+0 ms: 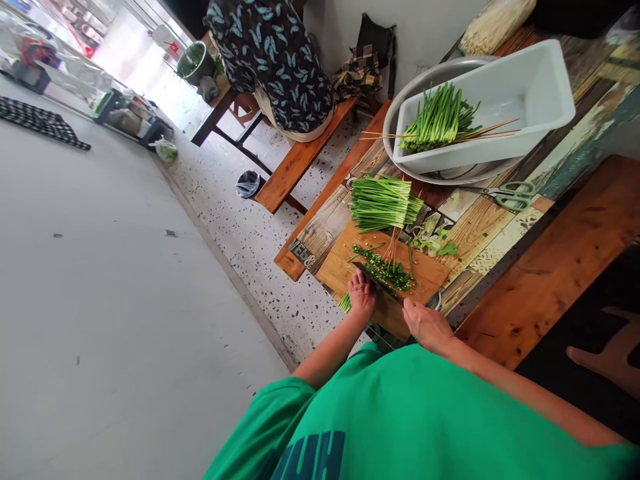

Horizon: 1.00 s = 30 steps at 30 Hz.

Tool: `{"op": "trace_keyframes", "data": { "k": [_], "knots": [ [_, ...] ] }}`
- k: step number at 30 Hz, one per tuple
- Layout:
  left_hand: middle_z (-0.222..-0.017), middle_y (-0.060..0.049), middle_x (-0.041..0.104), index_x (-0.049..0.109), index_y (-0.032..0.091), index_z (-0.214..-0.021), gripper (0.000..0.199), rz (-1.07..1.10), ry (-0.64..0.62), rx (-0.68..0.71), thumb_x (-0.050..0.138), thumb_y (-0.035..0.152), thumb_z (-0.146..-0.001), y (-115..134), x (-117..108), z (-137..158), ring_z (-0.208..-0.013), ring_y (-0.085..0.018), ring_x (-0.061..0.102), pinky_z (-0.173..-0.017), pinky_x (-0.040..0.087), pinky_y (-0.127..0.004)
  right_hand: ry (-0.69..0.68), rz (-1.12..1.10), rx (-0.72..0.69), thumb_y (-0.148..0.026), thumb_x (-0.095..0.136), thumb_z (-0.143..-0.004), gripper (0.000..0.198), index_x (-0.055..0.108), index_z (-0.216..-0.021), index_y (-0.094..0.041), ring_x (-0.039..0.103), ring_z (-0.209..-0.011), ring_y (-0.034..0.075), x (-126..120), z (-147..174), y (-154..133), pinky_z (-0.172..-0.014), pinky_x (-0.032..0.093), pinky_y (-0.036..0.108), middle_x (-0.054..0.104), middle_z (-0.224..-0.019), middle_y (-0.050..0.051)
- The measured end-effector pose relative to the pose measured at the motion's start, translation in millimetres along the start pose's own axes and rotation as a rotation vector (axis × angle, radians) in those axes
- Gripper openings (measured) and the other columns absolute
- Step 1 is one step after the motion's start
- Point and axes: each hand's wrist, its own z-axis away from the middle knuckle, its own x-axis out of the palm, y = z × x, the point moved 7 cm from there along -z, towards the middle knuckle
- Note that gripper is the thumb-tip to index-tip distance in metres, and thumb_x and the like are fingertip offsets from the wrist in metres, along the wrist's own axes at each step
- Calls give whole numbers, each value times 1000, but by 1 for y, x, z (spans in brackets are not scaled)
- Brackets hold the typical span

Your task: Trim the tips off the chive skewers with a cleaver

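Head view: right hand [427,325] tight round a knife [383,284], left hand [361,295] curled over green stalks [345,303].

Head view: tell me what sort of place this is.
Possibly a small eatery's dining area, with wooden benches, a patterned table, and a cutting board bearing chopped greens.

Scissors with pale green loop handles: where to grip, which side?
Probably the paired green loops, from the orange-brown wooden bench side: the scissors lie flat, loops nearer that bench, metal blades pointing away from it.
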Motion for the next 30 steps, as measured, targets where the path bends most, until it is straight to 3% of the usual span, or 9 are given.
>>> {"op": "trace_keyframes", "data": {
  "k": [12, 20, 25, 30],
  "knots": [
    [-148, -21, 41, 59, 10, -130, 50, -13, -49, 27, 44, 36, -90, 2, 7, -3, -132, -39, 37, -104, 35, -51, -42, -19, 20, -24, 29, -99, 30, 54, -113, -13, 70, -89, 24, -5, -17, 1, -64, 43, 28, 70, -96, 17],
    [-146, -24, 40, 40, 7, -144, 62, -22, 26, 32, 46, 39, -91, 2, 13, 1, -131, -38, 39, -101, 37, -49, 43, -64, -34, -26, 27, -99, 32, 53, -110, -12, 70, -83, 23, -8, -50, -2, -60, 38, 28, 71, -88, 15],
    [-129, -21, 53, 43, 7, -138, 63, 16, 65, 46, 58, 40, -85, -2, 4, 3, -119, -32, 50, -96, 42, -43, 181, -113, -20, -31, 28, -99, 31, 54, -105, -14, 67, -75, 20, -17, -45, 15, -56, 27, 28, 71, -86, 12],
    [-112, -15, 65, 46, 14, -133, 58, 213, 51, 45, 64, 30, -80, -14, -11, -1, -107, -28, 61, -92, 45, -38, 282, -167, -40, -33, 31, -98, 31, 55, -100, -15, 64, -71, 18, -38, -29, 15, -56, 25, 28, 70, -83, 10]
  ]
}}
